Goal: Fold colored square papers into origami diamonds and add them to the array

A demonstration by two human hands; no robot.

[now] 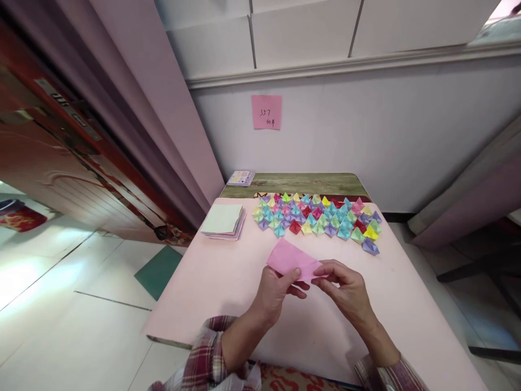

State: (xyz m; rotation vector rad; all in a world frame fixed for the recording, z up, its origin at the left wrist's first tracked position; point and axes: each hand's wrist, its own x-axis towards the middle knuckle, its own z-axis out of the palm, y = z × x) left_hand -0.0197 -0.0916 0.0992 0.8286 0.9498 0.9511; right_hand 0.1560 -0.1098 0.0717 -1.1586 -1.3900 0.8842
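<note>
A pink sheet of paper (pixel 290 258), folded over, is held just above the pink table cover (pixel 228 282). My left hand (pixel 277 293) pinches its near edge with thumb and fingers. My right hand (pixel 345 288) grips the sheet's right corner, fingers curled. Beyond the hands lie several small folded paper shapes (pixel 317 217) in many colours, packed in rows. A stack of square coloured papers (pixel 223 221) sits to the left of them.
A small printed packet (pixel 241 177) lies on the bare wooden table end (pixel 309 184) by the wall. A pink note (pixel 266 112) is stuck on the wall. A green sheet (pixel 158 270) lies on the floor at the left. A red door stands left.
</note>
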